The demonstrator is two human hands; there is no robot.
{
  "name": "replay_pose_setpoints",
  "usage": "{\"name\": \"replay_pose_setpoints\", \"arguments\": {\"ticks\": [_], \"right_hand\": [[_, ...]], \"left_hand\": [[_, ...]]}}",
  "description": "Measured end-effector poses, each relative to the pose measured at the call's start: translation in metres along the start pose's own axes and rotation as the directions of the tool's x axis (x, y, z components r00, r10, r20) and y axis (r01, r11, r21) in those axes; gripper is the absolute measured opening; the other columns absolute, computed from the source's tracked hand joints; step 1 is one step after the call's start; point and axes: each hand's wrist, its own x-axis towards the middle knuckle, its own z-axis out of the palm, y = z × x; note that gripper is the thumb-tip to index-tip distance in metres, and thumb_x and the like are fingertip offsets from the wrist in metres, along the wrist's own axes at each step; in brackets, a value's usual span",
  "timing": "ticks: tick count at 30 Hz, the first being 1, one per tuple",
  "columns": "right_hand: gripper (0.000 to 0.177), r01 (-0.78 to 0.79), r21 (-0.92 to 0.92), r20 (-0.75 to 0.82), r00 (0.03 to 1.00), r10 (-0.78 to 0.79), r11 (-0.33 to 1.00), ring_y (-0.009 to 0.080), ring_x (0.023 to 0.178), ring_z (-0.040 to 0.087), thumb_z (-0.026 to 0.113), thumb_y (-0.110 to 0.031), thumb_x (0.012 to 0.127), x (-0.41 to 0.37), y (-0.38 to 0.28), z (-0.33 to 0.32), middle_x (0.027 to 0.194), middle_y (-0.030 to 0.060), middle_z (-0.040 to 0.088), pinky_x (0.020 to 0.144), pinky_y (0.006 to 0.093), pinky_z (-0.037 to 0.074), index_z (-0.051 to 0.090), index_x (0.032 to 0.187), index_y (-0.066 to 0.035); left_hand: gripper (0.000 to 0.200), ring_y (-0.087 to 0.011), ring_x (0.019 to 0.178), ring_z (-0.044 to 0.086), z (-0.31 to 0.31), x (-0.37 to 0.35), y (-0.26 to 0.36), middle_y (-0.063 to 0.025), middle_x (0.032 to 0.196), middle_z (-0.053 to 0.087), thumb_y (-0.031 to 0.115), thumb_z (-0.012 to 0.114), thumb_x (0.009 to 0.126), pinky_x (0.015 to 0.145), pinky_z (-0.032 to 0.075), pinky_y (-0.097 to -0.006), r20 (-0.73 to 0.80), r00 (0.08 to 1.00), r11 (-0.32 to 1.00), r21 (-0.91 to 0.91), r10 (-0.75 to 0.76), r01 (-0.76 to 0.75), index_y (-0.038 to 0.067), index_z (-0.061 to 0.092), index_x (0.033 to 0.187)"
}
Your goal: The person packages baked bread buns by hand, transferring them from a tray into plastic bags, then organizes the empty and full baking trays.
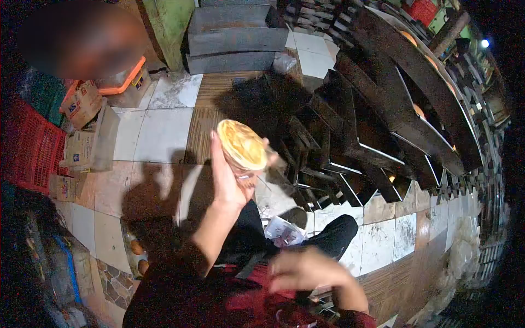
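Note:
My left hand (232, 183) is raised in front of me, its fingers closed around a stack of round, flat, pancake-like pieces (243, 145). The stack's top is golden yellow with a paler rim, and it is tilted. How many pieces there are cannot be made out. Low in front of my torso, my right hand (306, 270) is smeared by motion, so its fingers do not show clearly. Near it, between my legs, lies a whitish packet or paper (284, 231) with blurred markings.
Long dark metal trays (377, 120) lean overlapped on the right, some with round orange-brown items. Grey trays (235, 41) are stacked at the back. A red crate (35, 145), cardboard boxes (82, 104) and an orange-rimmed bin (128, 79) stand left, beside a blurred area. The floor is tiled.

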Motion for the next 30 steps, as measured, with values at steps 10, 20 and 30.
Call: {"name": "replay_pose_setpoints", "arguments": {"ticks": [10, 20, 30], "right_hand": [[0.067, 0.209, 0.896, -0.422, 0.669, 0.611, 0.391, 0.0214, 0.098, 0.053, 0.067, -0.034, 0.074, 0.071, 0.113, 0.042, 0.106, 0.0100, 0.054, 0.080, 0.0327, 0.048, 0.035, 0.125, -0.004], [0.038, -0.026, 0.661, -0.643, 0.495, 0.584, 0.750, 0.0071, 0.059, 0.039, 0.049, -0.029, 0.089, 0.135, 0.152, 0.085, 0.059, -0.0020, 0.046, 0.054, 0.0232, 0.034, 0.053, 0.068, 0.002], [0.009, -0.010, 0.032, -0.909, 0.417, 0.033, 0.999, 0.0233, 0.059, 0.047, 0.049, -0.002, 0.081, 0.082, 0.073, 0.062, 0.066, 0.0112, 0.046, 0.053, 0.0310, 0.037, 0.050, 0.073, 0.001]], "left_hand": [[0.039, -0.0225, 0.078, 0.055, -0.067, -0.071, -0.001, -0.0117, 0.092, 0.057, 0.035, 0.047, 0.086, 0.074, 0.046, -0.0375, 0.751, 0.245, 0.779, 0.521, -0.613, 0.350, 0.001, 0.049, 0.106], [0.026, -0.0148, 0.062, 0.053, -0.178, -0.074, -0.024, -0.0090, 0.073, 0.058, 0.025, 0.055, 0.086, 0.058, 0.043, -0.0302, -0.267, 0.950, 0.045, 0.964, 0.164, 0.263, 0.000, 0.057, 0.090], [0.009, -0.0207, 0.070, 0.056, -0.069, -0.097, 0.005, -0.0100, 0.076, 0.055, 0.001, 0.065, 0.068, 0.062, 0.045, -0.0292, 0.424, 0.898, -0.045, 0.906, 0.117, -0.422, -0.001, 0.057, 0.072]]}}
